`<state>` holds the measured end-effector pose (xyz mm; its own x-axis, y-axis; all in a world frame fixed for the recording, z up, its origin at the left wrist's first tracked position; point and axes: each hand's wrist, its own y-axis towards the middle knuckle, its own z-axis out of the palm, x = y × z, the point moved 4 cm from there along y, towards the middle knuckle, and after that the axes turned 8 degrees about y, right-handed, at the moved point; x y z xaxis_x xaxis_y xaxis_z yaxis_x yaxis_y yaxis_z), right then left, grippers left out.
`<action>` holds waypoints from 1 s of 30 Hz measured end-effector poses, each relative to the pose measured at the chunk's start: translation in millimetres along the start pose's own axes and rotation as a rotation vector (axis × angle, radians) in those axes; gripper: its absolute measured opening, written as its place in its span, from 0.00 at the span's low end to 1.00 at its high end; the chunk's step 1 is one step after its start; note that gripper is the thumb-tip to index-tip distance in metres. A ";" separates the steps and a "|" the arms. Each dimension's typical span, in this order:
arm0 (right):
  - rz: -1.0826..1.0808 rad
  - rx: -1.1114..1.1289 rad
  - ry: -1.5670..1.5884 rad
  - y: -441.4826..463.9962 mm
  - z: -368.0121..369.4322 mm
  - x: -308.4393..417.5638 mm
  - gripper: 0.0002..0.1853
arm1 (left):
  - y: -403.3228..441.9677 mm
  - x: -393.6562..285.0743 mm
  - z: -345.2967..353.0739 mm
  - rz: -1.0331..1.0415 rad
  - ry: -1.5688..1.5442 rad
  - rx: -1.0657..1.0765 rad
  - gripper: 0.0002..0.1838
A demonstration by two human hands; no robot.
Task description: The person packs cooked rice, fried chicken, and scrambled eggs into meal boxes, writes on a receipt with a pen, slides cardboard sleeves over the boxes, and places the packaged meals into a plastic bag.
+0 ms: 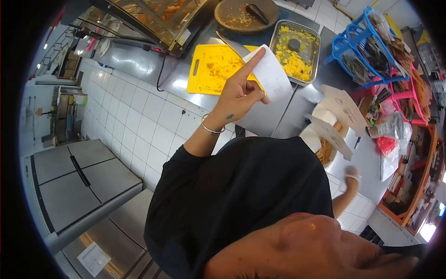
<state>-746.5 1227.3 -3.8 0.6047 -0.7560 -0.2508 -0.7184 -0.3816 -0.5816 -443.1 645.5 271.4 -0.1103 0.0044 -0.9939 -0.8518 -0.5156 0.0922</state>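
My left hand [241, 90] is closed on a white paper slip [273, 76], with the index finger stretched along it. Behind the slip lies a yellow cutting board [213, 69] with brown-orange crumbs, and a knife blade [232, 45] shows at its top edge. To the right is a metal tray [295, 53] holding yellow food bits. My right hand [351, 176] is blurred by motion near the counter's right part, below the open cardboard food boxes [344, 109]. These hold brown food [325, 151] and white items. Its fingers are too smeared to read.
A stone mortar [246, 15] with a dark pestle stands at the back. At upper left is a glass display case [153, 21]. Blue baskets [362, 51], a pink rack [409, 95] and plastic bags [390, 139] crowd the right side. A steel counter [134, 65] runs across.
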 end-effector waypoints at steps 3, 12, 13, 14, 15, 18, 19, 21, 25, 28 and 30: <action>0.376 -0.391 0.235 -74.3 -243.8 57.9 0.16 | 10.5 -3.4 -29.7 0.005 -0.007 0.004 0.41; -0.646 -0.528 0.337 121.3 -437.5 342.2 0.18 | 51.2 -5.3 -104.0 0.250 0.935 -0.205 0.25; -0.697 -0.503 0.215 131.0 -438.7 370.0 0.18 | 53.1 2.0 -109.8 0.329 0.997 -0.233 0.25; -0.635 -0.476 0.235 157.2 -433.1 381.0 0.18 | 55.3 5.3 -115.3 0.408 1.060 -0.262 0.24; -0.573 -0.451 0.255 187.5 -421.3 392.1 0.18 | 56.6 2.9 -119.1 0.419 1.171 -0.263 0.24; -0.426 -0.450 0.239 226.0 -401.9 413.2 0.19 | 58.5 2.4 -126.9 0.509 1.264 -0.354 0.24; -0.384 -0.459 0.220 233.3 -399.5 418.3 0.19 | 60.2 1.5 -128.6 0.544 1.289 -0.360 0.24; -0.258 -0.382 0.247 234.6 -400.2 427.4 0.21 | 64.1 11.0 -134.1 0.517 1.194 -0.355 0.23; -0.238 -0.282 0.281 276.6 -382.7 424.4 0.29 | 75.3 22.3 -141.4 0.501 1.144 -0.373 0.20; -0.335 -0.245 -0.113 243.6 -400.0 441.0 0.35 | 92.6 53.0 -146.5 0.417 0.787 -0.349 0.19; -0.334 -0.255 -0.047 233.5 -415.0 442.3 0.36 | 101.1 69.6 -143.2 0.351 0.674 -0.270 0.18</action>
<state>-789.5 583.1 70.5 0.8295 -0.5455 -0.1197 -0.5388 -0.7253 -0.4286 -463.6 471.1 202.9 0.0576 -0.6698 -0.7403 -0.6625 -0.5804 0.4736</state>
